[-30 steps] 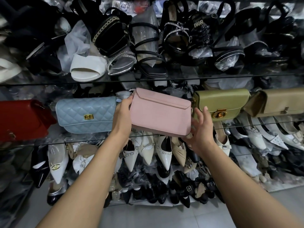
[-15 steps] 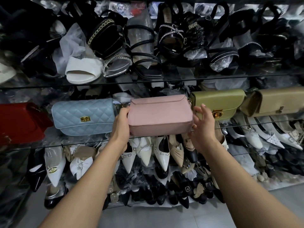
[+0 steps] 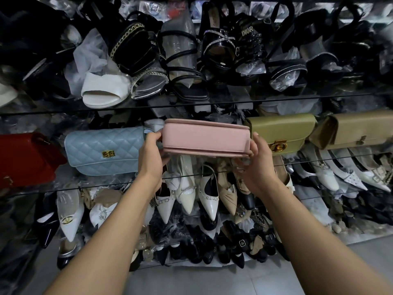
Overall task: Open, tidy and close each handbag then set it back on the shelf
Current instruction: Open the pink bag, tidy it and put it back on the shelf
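Left hand (image 3: 152,158) and right hand (image 3: 258,165) clamped the pink handbag (image 3: 205,138) by its ends, just above the glass shelf (image 3: 85,187); it seemed light, stiff-walled, smooth, so end grips suited it

The smooth matt pink leather-look handbag (image 3: 205,137) sits beside a quilted pale-blue handbag (image 3: 104,149) (shiny gold metal clasp).

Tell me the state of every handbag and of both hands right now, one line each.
pink handbag: closed, tipped narrow side toward camera, held by both hands.
left hand: grips its left end.
right hand: grips its right end.
blue quilted handbag: closed, on the shelf.
olive handbag: closed, on the shelf.
tan handbag: closed, on the shelf.
red handbag: on the shelf, partly cropped.
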